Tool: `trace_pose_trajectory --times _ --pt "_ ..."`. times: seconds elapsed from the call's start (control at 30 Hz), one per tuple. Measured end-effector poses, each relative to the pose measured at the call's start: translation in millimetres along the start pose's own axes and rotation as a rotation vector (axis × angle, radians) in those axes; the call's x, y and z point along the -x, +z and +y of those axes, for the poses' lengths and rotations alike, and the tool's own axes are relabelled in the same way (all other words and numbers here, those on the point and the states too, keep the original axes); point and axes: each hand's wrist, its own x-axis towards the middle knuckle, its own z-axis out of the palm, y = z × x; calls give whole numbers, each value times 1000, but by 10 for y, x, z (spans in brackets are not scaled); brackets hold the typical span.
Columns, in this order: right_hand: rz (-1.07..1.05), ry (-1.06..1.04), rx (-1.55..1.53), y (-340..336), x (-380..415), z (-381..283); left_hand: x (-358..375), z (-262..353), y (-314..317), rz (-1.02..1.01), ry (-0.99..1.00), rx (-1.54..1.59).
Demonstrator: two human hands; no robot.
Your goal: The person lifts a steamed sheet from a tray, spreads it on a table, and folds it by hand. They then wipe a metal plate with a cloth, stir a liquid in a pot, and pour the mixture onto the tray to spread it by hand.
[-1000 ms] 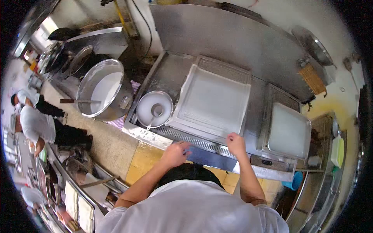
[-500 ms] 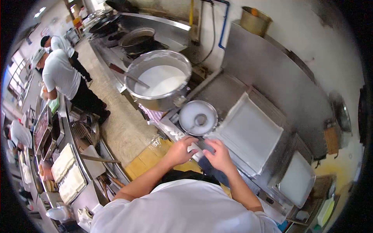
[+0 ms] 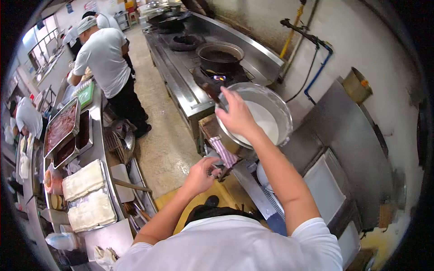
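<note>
My right hand [image 3: 237, 115] is over the near-left rim of a large metal pot [image 3: 288, 113] of white liquid [image 3: 262, 119]. Its fingers are spread beside the dark wooden handle [image 3: 211, 93] of a utensil leaning on the rim; no closed grip on it shows. My left hand [image 3: 201, 176] hovers over the floor, left of the counter edge, with fingers loosely bent and a gap at the thumb. Close by hangs a pink-and-white striped cloth [image 3: 223, 152] below the pot. My right forearm partly covers a pale round bowl [image 3: 263, 176].
Stoves with a dark wok [image 3: 220, 56] extend ahead. White-coated trays [image 3: 324, 180] lie at right. On the left table are pale dough-like sheets [image 3: 92, 214] and trays of reddish-brown food [image 3: 62, 128]. A co-worker [image 3: 106, 58] stands by that table. A wooden stick [image 3: 131, 185] juts over its edge.
The view has swung toward the stove and aisle. My right hand has moved from near the bowl forward to the pot rim. My left hand has separated from it, to the left.
</note>
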Motion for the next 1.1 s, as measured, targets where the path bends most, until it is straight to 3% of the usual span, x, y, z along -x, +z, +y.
trace_pose_trajectory --times 0.2,0.3,0.43,0.53,0.63,0.73,0.87,0.97,1.1 --pt "6 -162 253 820 -817 265 121 -275 -272 102 -46 24" --pt "-355 26 265 833 -1047 462 182 -333 -331 135 -73 37" --pt "-182 -44 485 383 -1162 737 225 -386 -352 133 -97 -31" --pt "-244 99 828 -499 -1216 435 162 -407 -273 125 -82 -12" --pt "-550 60 1189 -1197 -1016 400 -37 -358 -148 91 -81 -29" --pt "-690 60 1259 -1418 -364 318 -334 -129 -67 79 26 58" --pt "-904 124 1111 -1501 411 178 -770 87 106 34 98 -44" --pt "-969 176 1054 -1650 616 -28 -1041 125 247 88 134 -271" --pt "-991 201 1021 -1923 600 -283 -1222 178 378 62 142 -284"
